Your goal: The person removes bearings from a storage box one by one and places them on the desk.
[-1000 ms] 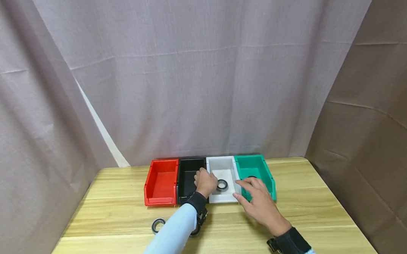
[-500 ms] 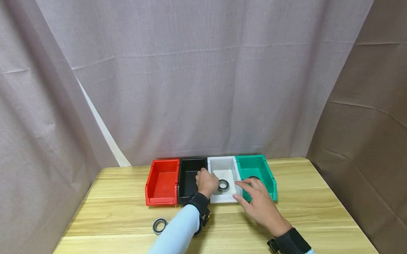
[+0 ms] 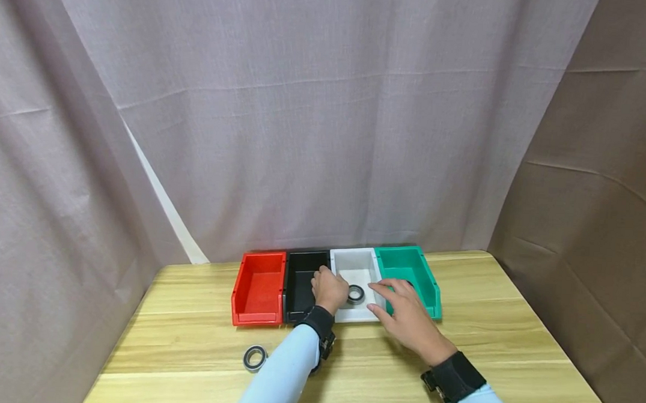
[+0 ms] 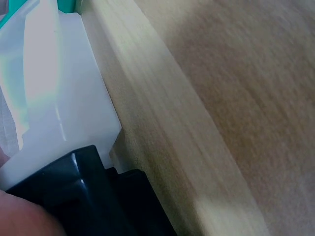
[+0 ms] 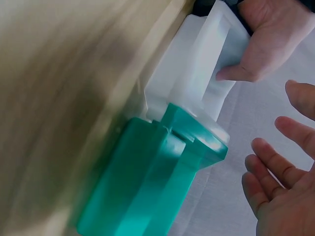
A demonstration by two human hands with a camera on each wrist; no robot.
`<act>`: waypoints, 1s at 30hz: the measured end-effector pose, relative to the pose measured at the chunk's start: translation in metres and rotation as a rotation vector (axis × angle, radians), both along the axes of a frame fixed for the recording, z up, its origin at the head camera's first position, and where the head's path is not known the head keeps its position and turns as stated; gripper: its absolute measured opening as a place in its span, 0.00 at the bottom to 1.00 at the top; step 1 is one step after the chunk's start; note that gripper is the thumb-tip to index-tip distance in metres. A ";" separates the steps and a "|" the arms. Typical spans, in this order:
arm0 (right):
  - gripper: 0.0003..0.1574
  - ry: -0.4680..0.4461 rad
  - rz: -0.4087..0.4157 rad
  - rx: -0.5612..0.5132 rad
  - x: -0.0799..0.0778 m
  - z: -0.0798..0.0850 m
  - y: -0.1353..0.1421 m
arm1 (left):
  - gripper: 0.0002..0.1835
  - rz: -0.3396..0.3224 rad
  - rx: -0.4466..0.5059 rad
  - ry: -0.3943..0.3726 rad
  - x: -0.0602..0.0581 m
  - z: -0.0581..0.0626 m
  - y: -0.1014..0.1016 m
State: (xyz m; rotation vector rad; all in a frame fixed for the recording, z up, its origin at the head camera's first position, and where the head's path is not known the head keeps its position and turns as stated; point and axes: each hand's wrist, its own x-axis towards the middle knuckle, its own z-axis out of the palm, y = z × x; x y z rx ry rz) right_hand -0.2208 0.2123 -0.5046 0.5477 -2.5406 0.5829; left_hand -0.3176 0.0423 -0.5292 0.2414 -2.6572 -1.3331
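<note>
My left hand (image 3: 330, 289) grips the adjoining walls of the black bin (image 3: 298, 293) and the white bin (image 3: 358, 316), fingers curled on the black side. In the right wrist view its thumb (image 5: 231, 73) reaches into the white bin. A ball bearing (image 3: 361, 298) lies flat on the white bin's floor. My right hand (image 3: 410, 319) hovers over the border of the white bin and the green bin (image 3: 399, 257), thumb and fingers spread apart, holding nothing. Another bearing (image 3: 409, 283) in the green bin is mostly hidden behind that hand.
A red bin (image 3: 260, 286) stands at the left end of the row. On the wooden table (image 3: 176, 339) in front lies a bearing (image 3: 245, 360). A second one (image 3: 315, 370) is partly covered by the left forearm. Grey curtain (image 3: 304, 134) hangs right behind the bins.
My right hand has shifted slightly left toward the white bin, covering more of the bearing in the green bin. The left hand keeps its place at the bin walls.
</note>
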 end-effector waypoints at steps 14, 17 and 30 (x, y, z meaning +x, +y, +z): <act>0.27 -0.048 0.049 0.239 -0.048 0.007 -0.016 | 0.24 -0.014 -0.015 -0.004 -0.006 -0.004 -0.005; 0.26 -0.085 0.066 0.287 -0.059 0.004 -0.022 | 0.25 -0.026 -0.007 -0.007 -0.006 -0.004 -0.007; 0.17 -0.190 0.064 0.445 -0.082 -0.003 -0.041 | 0.21 -0.024 -0.012 0.029 -0.006 -0.007 -0.002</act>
